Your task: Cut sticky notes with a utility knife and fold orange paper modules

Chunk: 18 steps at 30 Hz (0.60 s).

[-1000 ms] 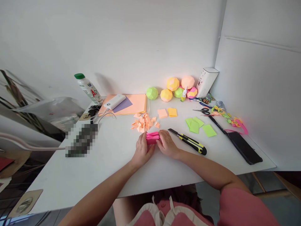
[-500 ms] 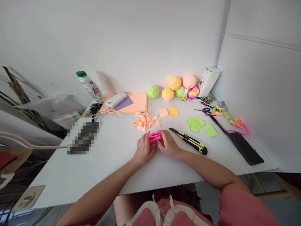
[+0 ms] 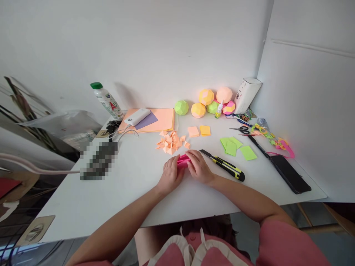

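Between my two hands is a piece of folded pink paper (image 3: 183, 161), held just above the white table (image 3: 133, 199). My left hand (image 3: 171, 172) has its fingers closed on the paper's left side. On the right side, my right hand (image 3: 200, 168) grips it, fingers bent over the top edge and hiding part of it. Just beyond the hands lies a pile of small folded peach paper pieces (image 3: 169, 142). A black and yellow utility knife (image 3: 223, 165) rests right of my right hand.
Green paper squares (image 3: 230, 147), peach notes (image 3: 193, 131) and yellow notes (image 3: 205, 130) lie further back. Paper balls (image 3: 198, 110) line the wall. Scissors (image 3: 244, 130) and a black case (image 3: 290, 173) are right; a power bank (image 3: 137, 116) and bottle (image 3: 107, 100) are left.
My right hand's fingers have shifted left over the top of the pink paper. Its folds, spread in several layers before, now look pressed narrower and more of them is covered.
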Each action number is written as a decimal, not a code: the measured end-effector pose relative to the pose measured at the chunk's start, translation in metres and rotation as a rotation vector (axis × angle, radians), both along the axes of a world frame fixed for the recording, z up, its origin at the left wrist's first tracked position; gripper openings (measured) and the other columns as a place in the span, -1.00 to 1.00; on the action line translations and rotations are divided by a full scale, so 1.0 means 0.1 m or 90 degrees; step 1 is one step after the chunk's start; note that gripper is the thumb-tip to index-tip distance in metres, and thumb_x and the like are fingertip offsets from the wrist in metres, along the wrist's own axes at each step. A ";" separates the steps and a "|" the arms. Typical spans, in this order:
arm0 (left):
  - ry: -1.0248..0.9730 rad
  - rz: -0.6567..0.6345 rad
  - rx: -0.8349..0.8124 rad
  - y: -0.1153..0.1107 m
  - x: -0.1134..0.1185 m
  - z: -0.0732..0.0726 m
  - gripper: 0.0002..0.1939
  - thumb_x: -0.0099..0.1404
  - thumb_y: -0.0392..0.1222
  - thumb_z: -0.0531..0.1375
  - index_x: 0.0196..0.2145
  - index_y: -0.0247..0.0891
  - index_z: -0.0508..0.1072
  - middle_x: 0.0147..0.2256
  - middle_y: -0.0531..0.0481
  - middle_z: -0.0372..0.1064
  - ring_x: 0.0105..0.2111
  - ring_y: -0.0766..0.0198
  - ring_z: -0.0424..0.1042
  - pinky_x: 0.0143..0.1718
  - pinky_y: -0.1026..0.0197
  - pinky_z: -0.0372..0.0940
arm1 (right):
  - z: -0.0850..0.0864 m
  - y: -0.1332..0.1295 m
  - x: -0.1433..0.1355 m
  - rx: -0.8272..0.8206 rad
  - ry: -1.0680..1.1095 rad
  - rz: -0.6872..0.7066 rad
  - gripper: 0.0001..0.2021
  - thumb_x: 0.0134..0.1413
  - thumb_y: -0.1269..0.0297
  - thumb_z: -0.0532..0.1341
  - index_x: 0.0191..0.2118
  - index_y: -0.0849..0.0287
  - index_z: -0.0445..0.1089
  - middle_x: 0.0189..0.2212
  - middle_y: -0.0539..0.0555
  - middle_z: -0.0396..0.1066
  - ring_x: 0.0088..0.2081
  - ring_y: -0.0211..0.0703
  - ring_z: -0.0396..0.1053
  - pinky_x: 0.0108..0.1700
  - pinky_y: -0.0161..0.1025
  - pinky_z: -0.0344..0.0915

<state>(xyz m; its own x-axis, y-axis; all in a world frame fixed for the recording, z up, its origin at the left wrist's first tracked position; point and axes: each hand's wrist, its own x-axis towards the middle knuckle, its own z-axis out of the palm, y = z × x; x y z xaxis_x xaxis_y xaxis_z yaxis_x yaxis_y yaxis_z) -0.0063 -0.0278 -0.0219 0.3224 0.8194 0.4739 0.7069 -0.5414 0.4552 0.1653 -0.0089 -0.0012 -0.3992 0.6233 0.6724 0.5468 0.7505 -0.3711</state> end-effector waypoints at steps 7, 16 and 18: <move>0.004 -0.002 0.004 0.00 -0.01 -0.03 -0.48 0.31 -0.25 0.00 0.19 -0.23 -0.05 -0.03 -0.24 0.26 -0.05 0.05 0.30 -0.08 -0.07 0.25 | -0.02 0.01 0.00 -0.073 0.101 0.001 -0.72 0.21 0.43 -0.06 0.00 0.14 0.20 -0.15 0.21 0.28 -0.06 -0.06 0.28 -0.02 -0.02 0.31; -0.067 -0.041 -0.032 0.02 -0.01 0.01 -0.53 0.30 -0.33 -0.02 0.16 -0.26 0.02 -0.13 -0.18 0.29 -0.14 0.13 0.34 -0.14 -0.01 0.32 | 0.00 0.01 0.02 -0.363 0.223 0.022 -0.89 0.19 0.31 0.02 -0.20 0.16 0.24 -0.28 0.09 0.36 -0.24 -0.17 0.36 -0.19 -0.18 0.37; -0.083 -0.045 -0.064 0.02 -0.01 0.05 -0.58 0.31 -0.33 -0.05 0.12 -0.26 0.08 -0.23 -0.12 0.31 -0.23 0.18 0.36 -0.22 0.06 0.35 | -0.04 0.01 0.03 -0.413 0.208 0.029 -0.86 0.20 0.30 0.01 -0.15 0.16 0.22 -0.26 0.10 0.36 -0.24 -0.17 0.37 -0.20 -0.17 0.38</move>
<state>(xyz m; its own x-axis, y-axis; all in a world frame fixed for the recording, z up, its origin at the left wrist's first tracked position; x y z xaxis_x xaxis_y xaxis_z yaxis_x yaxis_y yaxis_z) -0.0077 -0.0259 -0.0174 0.3223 0.8422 0.4323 0.5997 -0.5350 0.5951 0.1679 -0.0076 -0.0052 -0.2764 0.9246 0.2621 0.3061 0.3432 -0.8880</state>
